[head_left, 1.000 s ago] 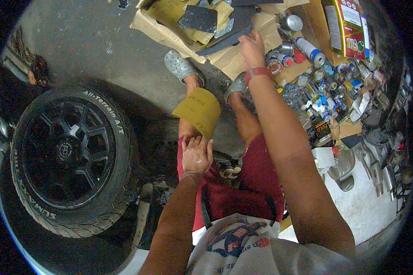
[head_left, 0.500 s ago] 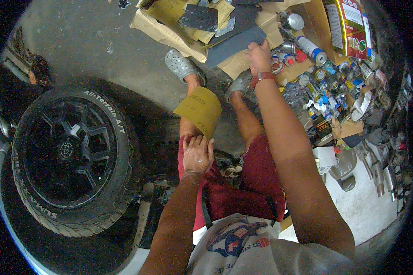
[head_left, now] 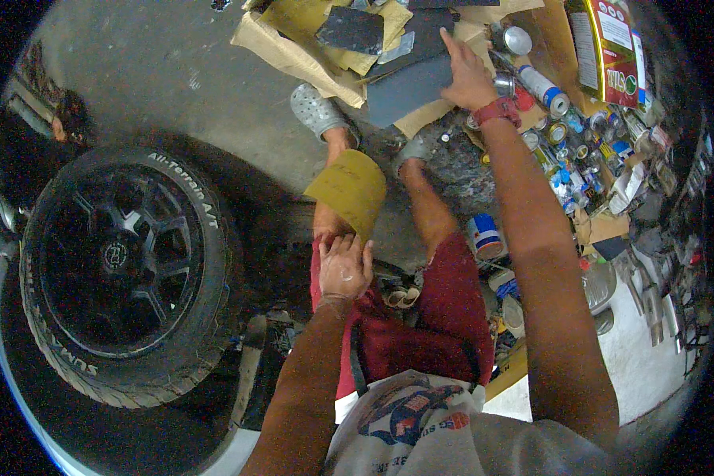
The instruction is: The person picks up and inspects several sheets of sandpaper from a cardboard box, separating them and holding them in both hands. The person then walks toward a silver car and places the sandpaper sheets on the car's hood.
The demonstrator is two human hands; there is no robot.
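My left hand (head_left: 345, 266) lies over my left knee, its fingers on the lower edge of a curled yellow-backed sandpaper sheet (head_left: 349, 190). The sheet bends upward in front of my shin; the grip under the fingers is partly hidden. My right hand (head_left: 470, 75) reaches out to the far side with its fingers spread and nothing held. It is at the right edge of a dark grey sandpaper sheet (head_left: 408, 91), which lies on a torn cardboard box (head_left: 337, 83). Smaller black sandpaper pieces (head_left: 349, 29) and yellow ones lie further in the box.
A large wheel (head_left: 119, 274) stands at my left. To the right, cans and small bottles crowd the floor, among them a blue-and-white spray can (head_left: 543, 89). A big rectangular tin (head_left: 607, 51) stands at the far right. A blue-and-white can (head_left: 485, 236) sits beside my right knee.
My right hand has moved right, its fingers opening off the dark grey sheet's edge. That sheet has shifted slightly. My left hand and the yellow sheet stay nearly where they were.
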